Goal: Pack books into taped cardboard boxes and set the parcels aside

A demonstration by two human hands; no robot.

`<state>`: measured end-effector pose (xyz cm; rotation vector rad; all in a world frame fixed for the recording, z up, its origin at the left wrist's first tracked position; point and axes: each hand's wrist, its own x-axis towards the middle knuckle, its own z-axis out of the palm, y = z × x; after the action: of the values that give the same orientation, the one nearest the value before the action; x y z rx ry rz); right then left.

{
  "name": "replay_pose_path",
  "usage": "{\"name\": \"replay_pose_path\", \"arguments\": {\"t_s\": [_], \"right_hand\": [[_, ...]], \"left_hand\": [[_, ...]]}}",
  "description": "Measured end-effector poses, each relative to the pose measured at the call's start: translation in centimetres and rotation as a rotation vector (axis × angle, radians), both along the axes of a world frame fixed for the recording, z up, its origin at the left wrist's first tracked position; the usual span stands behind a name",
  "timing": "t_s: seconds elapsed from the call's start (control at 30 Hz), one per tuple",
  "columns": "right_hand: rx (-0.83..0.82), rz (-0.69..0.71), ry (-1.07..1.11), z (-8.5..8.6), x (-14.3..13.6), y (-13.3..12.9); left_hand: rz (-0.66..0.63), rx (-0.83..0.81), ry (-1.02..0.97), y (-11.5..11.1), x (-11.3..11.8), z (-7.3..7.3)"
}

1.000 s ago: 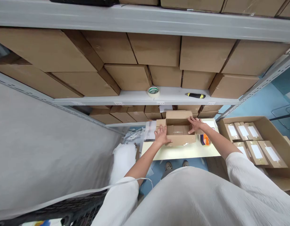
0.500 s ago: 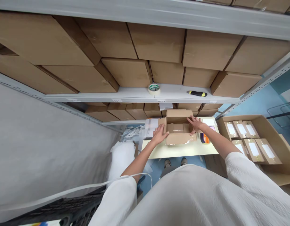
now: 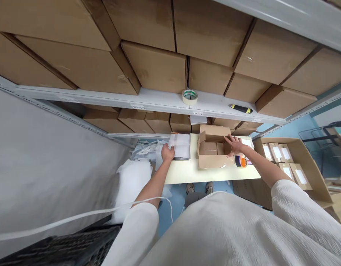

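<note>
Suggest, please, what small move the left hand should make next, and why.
Probably the left hand should lift slightly the left edge of the white, flat, rectangular, paper-like stack. The hand is at that edge, and the right hand is at the right side of the open brown cardboard box, seemingly steadying it.
</note>
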<state>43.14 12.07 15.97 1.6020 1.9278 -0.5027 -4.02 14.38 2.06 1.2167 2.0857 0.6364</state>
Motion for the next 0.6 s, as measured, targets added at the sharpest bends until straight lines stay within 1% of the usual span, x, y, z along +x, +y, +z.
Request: {"name": "replay_pose_path", "arguments": {"t_s": [0.07, 0.17, 0.23, 0.4, 0.5, 0.6], "right_hand": [[-0.007, 0.002, -0.015, 0.2, -0.1, 0.0], [-0.008, 0.001, -0.042, 0.4, -0.4, 0.0], [-0.009, -0.003, -0.051, 0.6, -0.7, -0.1], [-0.012, -0.02, -0.051, 0.9, -1.1, -0.3], [-0.02, -0.03, -0.054, 1.0, -1.1, -0.3], [-0.02, -0.032, -0.047, 1.0, -1.2, -0.3]], "left_hand": [[0.007, -0.112, 0.014, 0.3, -0.8, -1.2], [-0.025, -0.233, 0.031, 0.8, -1.2, -2.3], [-0.047, -0.274, 0.066, 1.0, -1.1, -2.5], [-0.085, -0.341, 0.158, 1.4, -0.8, -2.5], [-0.067, -0.34, 0.182, 1.6, -0.6, -2.7], [-0.047, -0.318, 0.157, 2.0, -0.7, -3.2]]}}
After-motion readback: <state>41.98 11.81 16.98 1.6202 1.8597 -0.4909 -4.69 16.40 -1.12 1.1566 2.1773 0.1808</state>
